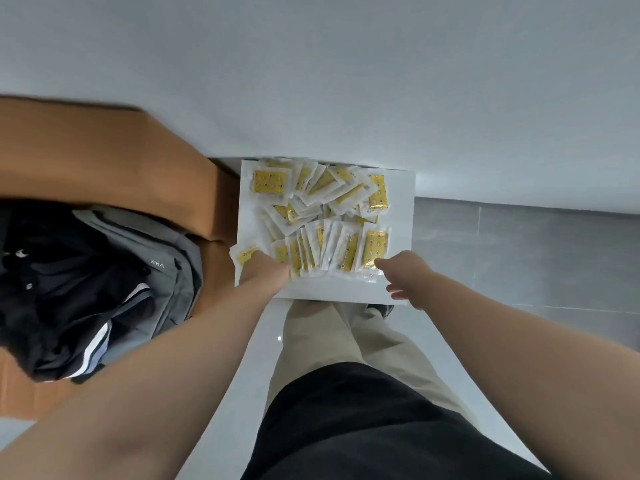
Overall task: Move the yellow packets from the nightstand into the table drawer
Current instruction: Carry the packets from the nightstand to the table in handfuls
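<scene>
Many yellow packets (320,209) in clear wrappers lie heaped on the white nightstand top (398,202). Along the near edge a row of them (332,252) stands fanned on edge between my hands. My left hand (265,270) reaches into the near-left end of that row, and its fingers are buried among the packets, out of sight. My right hand (403,277) is at the near-right end with its thumb touching the outermost packet (375,245) and its other fingers spread and relaxed over the nightstand's front edge. No table drawer is in view.
A brown cardboard box (104,157) stands just left of the nightstand and holds dark and grey clothing (104,278). A pale wall runs behind the nightstand. Grey floor tiles (519,254) lie to the right. My legs stand right in front of the nightstand.
</scene>
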`<state>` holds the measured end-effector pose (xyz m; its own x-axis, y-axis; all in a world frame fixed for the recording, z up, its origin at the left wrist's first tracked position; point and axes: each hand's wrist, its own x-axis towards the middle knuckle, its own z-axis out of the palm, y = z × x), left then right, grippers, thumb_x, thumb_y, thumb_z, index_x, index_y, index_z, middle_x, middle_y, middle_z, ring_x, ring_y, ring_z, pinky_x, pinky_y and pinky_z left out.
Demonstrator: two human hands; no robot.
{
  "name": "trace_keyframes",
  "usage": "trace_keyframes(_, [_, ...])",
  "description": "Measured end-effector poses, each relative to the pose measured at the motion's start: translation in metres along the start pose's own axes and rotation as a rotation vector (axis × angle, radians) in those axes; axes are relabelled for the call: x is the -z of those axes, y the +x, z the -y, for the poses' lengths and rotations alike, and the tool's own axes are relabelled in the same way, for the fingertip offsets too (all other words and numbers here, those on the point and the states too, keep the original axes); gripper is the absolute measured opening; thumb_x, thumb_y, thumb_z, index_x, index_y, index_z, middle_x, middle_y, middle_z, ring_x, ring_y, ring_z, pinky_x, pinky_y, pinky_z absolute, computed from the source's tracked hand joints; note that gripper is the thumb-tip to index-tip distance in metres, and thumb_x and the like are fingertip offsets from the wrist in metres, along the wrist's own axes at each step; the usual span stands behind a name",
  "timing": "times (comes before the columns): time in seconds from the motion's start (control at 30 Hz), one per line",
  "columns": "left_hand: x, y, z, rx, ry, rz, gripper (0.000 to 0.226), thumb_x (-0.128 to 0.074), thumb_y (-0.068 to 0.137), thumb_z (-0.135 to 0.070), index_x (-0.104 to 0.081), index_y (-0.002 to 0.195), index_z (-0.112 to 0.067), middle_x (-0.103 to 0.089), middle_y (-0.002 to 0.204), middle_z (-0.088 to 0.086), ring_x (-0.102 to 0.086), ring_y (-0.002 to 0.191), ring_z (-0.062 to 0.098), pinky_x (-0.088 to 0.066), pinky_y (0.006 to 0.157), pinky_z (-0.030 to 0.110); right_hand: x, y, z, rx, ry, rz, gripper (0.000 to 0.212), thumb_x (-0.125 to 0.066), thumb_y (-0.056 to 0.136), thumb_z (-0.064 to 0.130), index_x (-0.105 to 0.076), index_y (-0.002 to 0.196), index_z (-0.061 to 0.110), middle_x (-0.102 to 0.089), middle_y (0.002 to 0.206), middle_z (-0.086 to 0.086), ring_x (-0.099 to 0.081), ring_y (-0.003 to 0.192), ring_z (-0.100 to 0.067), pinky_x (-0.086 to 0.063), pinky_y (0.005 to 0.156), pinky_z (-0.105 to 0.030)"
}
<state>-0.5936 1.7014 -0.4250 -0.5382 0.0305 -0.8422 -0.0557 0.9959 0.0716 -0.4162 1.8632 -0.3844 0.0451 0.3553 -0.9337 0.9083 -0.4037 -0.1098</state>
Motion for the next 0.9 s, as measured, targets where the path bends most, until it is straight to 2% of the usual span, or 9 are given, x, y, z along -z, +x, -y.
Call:
trace_keyframes(0.07, [-0.007, 0.026, 0.010, 0.087, -0.036, -0.013, 0.040, -0.062, 0.090, -0.038, -0.056, 0.109, -0.003, -0.067, 0.095, 0.010, -0.061, 0.067, 0.021, -0.039, 0.049, 0.026, -0.006, 0.016, 0.001, -0.050, 0.038, -0.022, 0.018, -0.060, 0.097, 0.022, -0.056, 0.095, 0.005, -0.057, 0.094, -0.013, -0.059, 0.084, -0.028, -0.053, 0.074, -0.037])
trace_keyframes(0.17, [-0.023, 0.060, 0.023, 0.205, -0.074, -0.071, 0.075, -0.065, 0.085, -0.056, -0.049, 0.137, -0.005, -0.059, 0.132, 0.014, -0.064, 0.109, 0.030, -0.058, 0.081, 0.040, -0.020, 0.042, 0.000, -0.091, 0.040, -0.050, 0.035, -0.066, 0.093, 0.024, -0.056, 0.117, 0.000, -0.058, 0.099, -0.012, -0.059, 0.087, -0.027, -0.056, 0.079, -0.039])
trace_keyframes(0.27, [-0.038, 0.078, 0.023, 0.266, -0.101, -0.097, 0.084, -0.065, 0.087, -0.057, -0.037, 0.147, -0.007, -0.042, 0.147, 0.013, -0.052, 0.126, 0.035, -0.050, 0.099, 0.046, -0.039, 0.062, -0.001, -0.138, 0.010, -0.038, 0.055, -0.065, 0.093, 0.030, -0.040, 0.132, 0.002, -0.054, 0.103, -0.007, -0.056, 0.099, -0.024, -0.052, 0.100, -0.042])
trace_keyframes(0.37, [-0.048, 0.093, 0.022, 0.262, -0.056, -0.086, 0.094, -0.060, 0.090, -0.058, -0.018, 0.156, -0.006, -0.026, 0.159, 0.016, -0.035, 0.142, 0.039, -0.035, 0.112, 0.050, -0.053, 0.079, -0.003, -0.161, 0.025, -0.039, 0.076, -0.069, 0.088, 0.039, -0.027, 0.143, 0.008, -0.053, 0.133, -0.010, -0.051, 0.122, -0.032, -0.045, 0.108, -0.047])
trace_keyframes(0.47, [-0.056, 0.105, 0.026, 0.256, -0.022, -0.054, 0.090, -0.050, 0.096, -0.055, -0.014, 0.157, 0.001, -0.020, 0.161, 0.025, -0.025, 0.147, 0.044, -0.022, 0.119, 0.053, -0.058, 0.091, -0.010, -0.133, 0.060, -0.064, 0.091, -0.072, 0.084, 0.041, -0.021, 0.152, 0.009, -0.038, 0.152, -0.015, -0.043, 0.135, -0.040, -0.039, 0.111, -0.056])
trace_keyframes(0.57, [-0.065, 0.115, 0.028, 0.345, -0.148, -0.120, 0.086, -0.040, 0.100, -0.058, -0.006, 0.159, -0.005, -0.011, 0.165, 0.018, -0.019, 0.150, 0.039, -0.016, 0.121, 0.050, -0.060, 0.102, -0.014, -0.135, 0.111, -0.094, 0.088, -0.067, 0.087, 0.048, -0.023, 0.152, 0.009, -0.042, 0.145, -0.013, -0.046, 0.131, -0.038, -0.041, 0.109, -0.054])
trace_keyframes(0.73, [-0.071, 0.117, 0.038, 0.293, -0.171, -0.249, 0.068, -0.050, 0.101, -0.040, -0.021, 0.153, -0.008, -0.027, 0.158, 0.014, -0.033, 0.142, 0.035, -0.031, 0.113, 0.046, -0.064, 0.115, -0.015, -0.134, 0.107, -0.132, 0.080, -0.052, 0.093, 0.064, -0.027, 0.149, 0.013, -0.045, 0.127, -0.010, -0.049, 0.109, -0.033, -0.049, 0.100, -0.048])
trace_keyframes(0.83, [-0.071, 0.114, 0.046, 0.240, -0.127, -0.337, 0.064, -0.062, 0.096, -0.032, -0.030, 0.146, -0.008, -0.033, 0.153, 0.014, -0.037, 0.138, 0.035, -0.036, 0.109, 0.045, -0.068, 0.122, -0.016, -0.091, 0.094, -0.163, 0.072, -0.046, 0.097, 0.063, -0.033, 0.146, 0.011, -0.049, 0.121, -0.009, -0.049, 0.101, -0.031, -0.049, 0.087, -0.043])
trace_keyframes(0.9, [-0.072, 0.113, 0.051, 0.207, -0.129, -0.359, 0.069, -0.070, 0.090, -0.031, -0.032, 0.143, -0.009, -0.036, 0.150, 0.013, -0.040, 0.135, 0.034, -0.038, 0.107, 0.044, -0.069, 0.126, -0.017, -0.073, 0.076, -0.194, 0.069, -0.044, 0.100, 0.059, -0.033, 0.145, 0.008, -0.052, 0.126, -0.011, -0.049, 0.098, -0.030, -0.050, 0.089, -0.044])
